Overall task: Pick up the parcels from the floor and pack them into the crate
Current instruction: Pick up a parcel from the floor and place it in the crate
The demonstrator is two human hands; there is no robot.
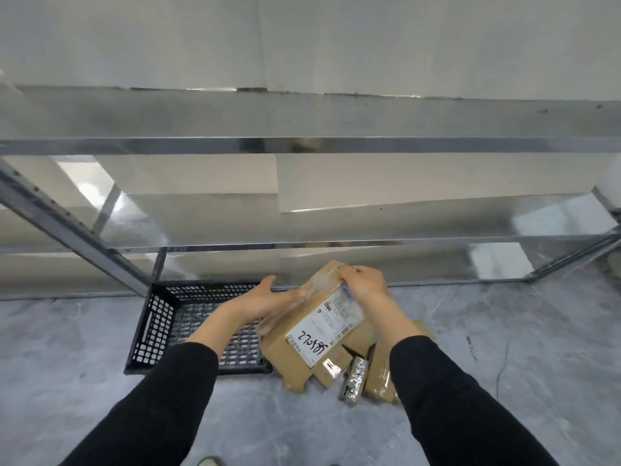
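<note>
The cardboard parcel point(322, 317) is held off the floor, just right of the black crate point(158, 317).

- **Grip:** The right hand point(364, 284) has its fingers curled over the far top corner. The left hand point(265, 299) presses fairly straight fingers against the taped side, with the thumb lifted clear.
- **Handling:** The parcel looks rigid and moderately light. The glossy tape is likely slick, so bare card is the better hold.
- **Orientation:** The long axis runs from the right fingertips back towards the person. The label faces up.

Left arm: black sleeve, bare forearm, reaching forward.
Left hand point(265, 297): fingers near straight, pressed against the left side of the parcel point(316, 327); thumb lifted apart.
Right arm: black sleeve, wrist bent down.
Right hand point(364, 284): knuckles up, fingers curled over parcel's far top edge, gripping.
</note>
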